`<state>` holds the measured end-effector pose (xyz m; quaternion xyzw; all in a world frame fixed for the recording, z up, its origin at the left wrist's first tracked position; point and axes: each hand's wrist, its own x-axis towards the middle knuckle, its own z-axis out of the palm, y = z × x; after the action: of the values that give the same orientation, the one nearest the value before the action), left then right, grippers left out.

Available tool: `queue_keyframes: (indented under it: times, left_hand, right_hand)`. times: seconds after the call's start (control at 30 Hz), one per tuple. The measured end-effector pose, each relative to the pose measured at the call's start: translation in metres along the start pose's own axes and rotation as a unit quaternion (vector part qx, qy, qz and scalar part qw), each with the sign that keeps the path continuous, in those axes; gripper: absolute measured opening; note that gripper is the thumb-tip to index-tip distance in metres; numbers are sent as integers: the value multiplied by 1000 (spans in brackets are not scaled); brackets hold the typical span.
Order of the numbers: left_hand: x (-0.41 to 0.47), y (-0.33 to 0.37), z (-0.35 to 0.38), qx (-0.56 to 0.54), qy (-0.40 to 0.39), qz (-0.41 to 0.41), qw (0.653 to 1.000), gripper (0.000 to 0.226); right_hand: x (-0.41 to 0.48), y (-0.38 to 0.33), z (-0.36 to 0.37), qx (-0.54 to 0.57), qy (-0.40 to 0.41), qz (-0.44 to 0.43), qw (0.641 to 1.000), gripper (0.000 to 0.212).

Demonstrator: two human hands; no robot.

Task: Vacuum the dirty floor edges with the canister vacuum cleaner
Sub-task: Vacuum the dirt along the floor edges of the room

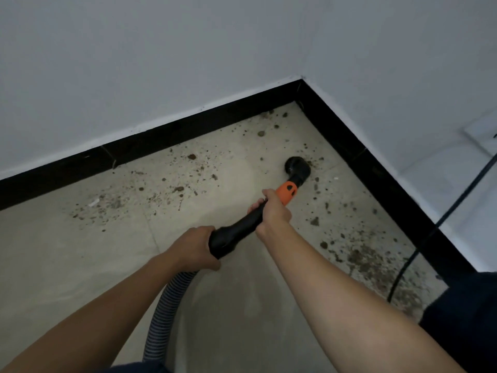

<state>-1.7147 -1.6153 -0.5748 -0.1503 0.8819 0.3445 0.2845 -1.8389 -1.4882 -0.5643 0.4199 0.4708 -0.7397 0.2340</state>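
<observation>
Near the corner of the floor (215,305), the nozzle (297,168) is sitting mouth-down on the tile, just beside the right skirting (376,181) and short of the corner itself. The right hand (273,211) is gripping the wand (242,224) just behind the orange collar (288,192), fingers wrapped around the tube. The left hand (192,250) is clamping the thick rear end where the hose (166,300) is joining, fingers curled around it. The canister is lying out of view.

Dirt (360,257) is lying thickest along the right skirting toward the camera, with more crumbs scattered along the far skirting (161,142) and into the corner. Judging from that, most of the edge work is waiting to be done.

To do this step well, the person should be drawing the nozzle slowly along the foot of the skirting, holding its mouth flat to the tile so suction is not leaking, and letting the larger clods lift before moving on. The right hand should be steering while the left is feeding slack, so the hose is not dragging through unswept crumbs. A black cable (402,270) is running down by the right skirting onto the floor through the dirt. The nozzle should be going around it rather than catching it.
</observation>
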Motion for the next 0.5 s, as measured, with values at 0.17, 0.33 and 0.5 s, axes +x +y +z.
queue_keyframes:
  times: [0.17, 0.33, 0.5]
  left_hand:
    - [13, 23, 18, 5, -12, 21, 1000, 42]
    - [21, 35, 14, -28, 34, -11, 999, 46]
    - [32, 51, 11, -5, 6, -2, 1000, 45]
  right_hand:
    - [13, -18, -26, 3, 27, -16, 1000, 15]
    - [25, -42, 0, -63, -49, 0, 997, 15]
    - [36, -44, -20, 1, -4, -15, 1000, 22]
